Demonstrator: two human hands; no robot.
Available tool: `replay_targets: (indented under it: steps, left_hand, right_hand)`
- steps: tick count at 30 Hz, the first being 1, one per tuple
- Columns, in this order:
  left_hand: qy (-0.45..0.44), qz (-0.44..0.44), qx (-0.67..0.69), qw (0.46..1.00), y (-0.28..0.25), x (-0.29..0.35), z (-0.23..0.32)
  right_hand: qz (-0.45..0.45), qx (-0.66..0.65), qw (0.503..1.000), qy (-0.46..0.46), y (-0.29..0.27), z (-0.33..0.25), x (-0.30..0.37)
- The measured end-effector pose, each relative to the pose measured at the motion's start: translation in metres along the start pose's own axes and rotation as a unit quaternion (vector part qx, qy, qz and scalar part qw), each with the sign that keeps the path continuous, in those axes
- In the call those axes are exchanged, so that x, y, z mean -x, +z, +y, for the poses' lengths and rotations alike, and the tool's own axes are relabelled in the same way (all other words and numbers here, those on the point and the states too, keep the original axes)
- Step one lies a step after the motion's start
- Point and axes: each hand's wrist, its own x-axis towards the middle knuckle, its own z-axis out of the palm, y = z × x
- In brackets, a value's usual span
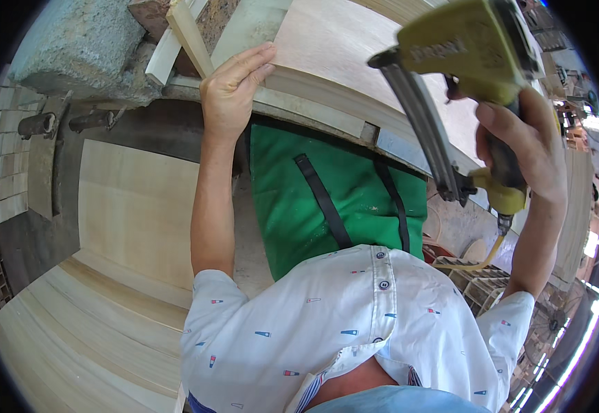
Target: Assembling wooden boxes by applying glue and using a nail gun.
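Observation:
My right hand [539, 148] is wrapped round the black handle of an olive-yellow nail gun [461, 41], held up at the right above the bench. Its long dark magazine slants down toward me, and a yellow air hose [490, 256] runs from the handle's base. At the near left corner of a flat pale wooden panel [347, 34], my left hand [230, 86] has its fingers and thumb pressed together on the edge. A wooden strip [316, 84] lies along the panel's near side. The gun's nose is apart from the wood.
A rough grey concrete block [82, 45] stands at the far left, with loose wood sticks [190, 38] beside it. Pale boards [137, 196] are stacked to my left. A green apron [334, 196] covers my lap below the bench edge. A plastic crate [482, 286] sits at the right.

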Motion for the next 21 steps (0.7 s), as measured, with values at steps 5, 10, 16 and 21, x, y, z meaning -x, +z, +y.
replay_targets:
  steps: [5,10,16,21]
  left_hand:
    - [-0.030,-0.006,0.041,0.999,-0.003,-0.002,0.001]
    - [-0.025,-0.030,0.033,0.999,-0.006,-0.004,0.001]
    - [-0.073,-0.030,0.097,0.992,-0.006,-0.004,0.000]
    - [-0.085,-0.053,0.111,0.989,-0.011,-0.006,-0.003]
  right_hand:
    - [-0.055,0.018,0.996,-0.067,0.026,-0.014,-0.028]
    - [-0.114,0.022,0.989,-0.087,0.043,-0.023,-0.047]
    - [-0.117,0.008,0.987,-0.112,0.057,-0.026,-0.056]
    - [-0.107,0.025,0.988,-0.111,0.060,-0.026,-0.060]
